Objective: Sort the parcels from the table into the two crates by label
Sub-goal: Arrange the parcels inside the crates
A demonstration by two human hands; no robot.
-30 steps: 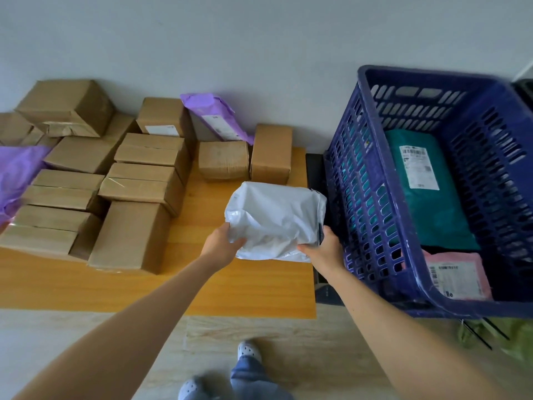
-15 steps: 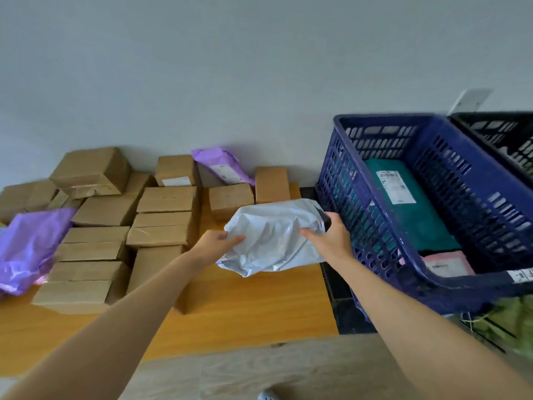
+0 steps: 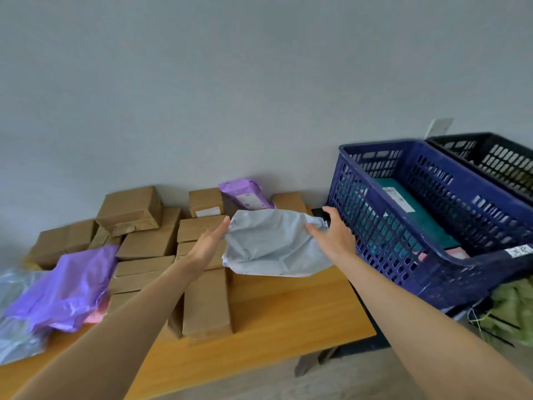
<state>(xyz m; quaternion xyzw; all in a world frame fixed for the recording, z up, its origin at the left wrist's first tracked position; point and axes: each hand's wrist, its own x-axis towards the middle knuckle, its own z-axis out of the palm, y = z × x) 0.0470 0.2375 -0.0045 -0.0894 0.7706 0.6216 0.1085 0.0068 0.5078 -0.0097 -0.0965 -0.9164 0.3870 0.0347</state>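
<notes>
mailer: grey-white poly mailer (image 3: 274,246), held in the air over the right rear corner of the table (image 3: 288,316), just beside the left wall of the blue crate (image 3: 372,226). A second ago it was lower, over the table's middle; it has since been raised and carried right.
label: none is seen on the face shown, so the target crate cannot be confirmed.
right hand: right hand (image 3: 336,238) has its fingers (image 3: 327,211) closed on the mailer's crumpled right end. The weight is judged to be carried here.
left hand: left hand (image 3: 207,243) has given up the grip of half a second ago. Its fingers (image 3: 223,226) are straight and only touch the mailer's upper-left edge.
meaning: a handover to one hand is judged underway, with the drop into a crate as the step in hand. A further lift is needed to clear the rim.
blue crate: a teal parcel (image 3: 421,215) and a pink parcel (image 3: 457,252) are already inside.
black crate: black crate (image 3: 490,157) sits behind and right of the blue one. Its contents cannot be made out.
left on table: cardboard boxes (image 3: 206,301), purple mailers (image 3: 69,287) and a clear bag (image 3: 14,336) at the left edge. Most of the sorting is judged still undone.
risk: a limp mailer held at one end may sag and catch the crate rim.
</notes>
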